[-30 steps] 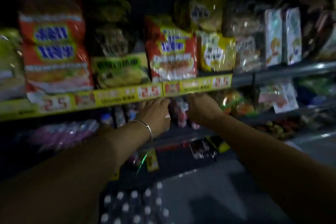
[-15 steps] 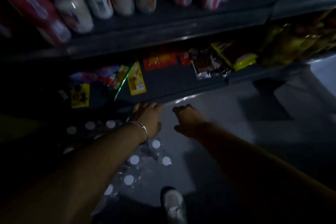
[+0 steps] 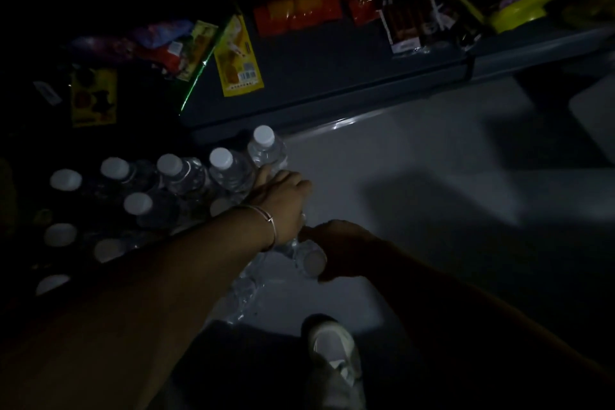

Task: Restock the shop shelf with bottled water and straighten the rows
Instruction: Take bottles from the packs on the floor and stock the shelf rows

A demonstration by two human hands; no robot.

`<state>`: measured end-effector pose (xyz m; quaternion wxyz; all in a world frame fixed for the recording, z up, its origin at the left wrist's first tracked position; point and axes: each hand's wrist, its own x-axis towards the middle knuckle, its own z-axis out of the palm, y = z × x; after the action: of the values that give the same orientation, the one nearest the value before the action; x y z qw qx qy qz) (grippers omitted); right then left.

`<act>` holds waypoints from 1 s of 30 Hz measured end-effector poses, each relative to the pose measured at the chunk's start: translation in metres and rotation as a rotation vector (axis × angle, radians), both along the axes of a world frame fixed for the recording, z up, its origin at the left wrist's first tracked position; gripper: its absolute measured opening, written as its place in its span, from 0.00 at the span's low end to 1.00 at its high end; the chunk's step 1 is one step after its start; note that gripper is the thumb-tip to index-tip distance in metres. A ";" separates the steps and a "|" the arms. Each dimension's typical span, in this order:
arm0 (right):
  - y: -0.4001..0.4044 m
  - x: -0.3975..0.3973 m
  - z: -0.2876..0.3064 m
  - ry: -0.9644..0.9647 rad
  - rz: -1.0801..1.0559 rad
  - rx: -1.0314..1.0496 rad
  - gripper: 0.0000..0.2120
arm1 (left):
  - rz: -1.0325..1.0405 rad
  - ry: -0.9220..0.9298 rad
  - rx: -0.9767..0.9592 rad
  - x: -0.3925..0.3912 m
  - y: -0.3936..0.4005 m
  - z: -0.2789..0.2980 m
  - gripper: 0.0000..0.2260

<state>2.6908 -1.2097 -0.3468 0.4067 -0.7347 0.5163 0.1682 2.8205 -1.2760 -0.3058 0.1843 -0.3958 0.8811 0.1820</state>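
A shrink-wrapped pack of water bottles (image 3: 186, 176) with white caps stands on the floor at the left, below the shelf. My left hand (image 3: 283, 200), with a thin bracelet on its wrist, lies at the pack's right edge, its fingers curled down over a bottle there and its thumb against the end bottle (image 3: 266, 150). Just below it my right hand (image 3: 339, 243) grips another water bottle (image 3: 311, 260), which is tilted with its cap toward me. Torn clear wrap (image 3: 246, 293) hangs under my left forearm. The light is very dim.
The dark bottom shelf (image 3: 332, 93) runs across the top, with snack packets (image 3: 238, 56) and boxes (image 3: 409, 20) lying on it. Grey floor (image 3: 416, 176) spreads to the right. My shoe (image 3: 336, 353) is at the bottom middle.
My view dropped from the upper noodle shelves to the floor. Both hands came down from the bottle shelf onto the pack of water and closed on bottles.
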 end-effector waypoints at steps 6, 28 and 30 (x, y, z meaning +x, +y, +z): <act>-0.010 -0.011 0.028 0.019 -0.047 -0.046 0.30 | -0.027 -0.019 0.021 -0.007 -0.003 0.026 0.25; -0.067 -0.028 0.747 -0.118 -0.161 -0.498 0.13 | -0.018 0.291 0.028 0.006 -0.026 0.656 0.21; -0.062 -0.025 0.818 -0.162 -0.205 -0.548 0.08 | 0.003 0.391 0.025 0.014 -0.024 0.716 0.26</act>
<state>2.6661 -1.2717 0.4711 0.2478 -0.7721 0.5800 -0.0783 2.8343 -1.2999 0.4106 0.0142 -0.3516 0.8973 0.2665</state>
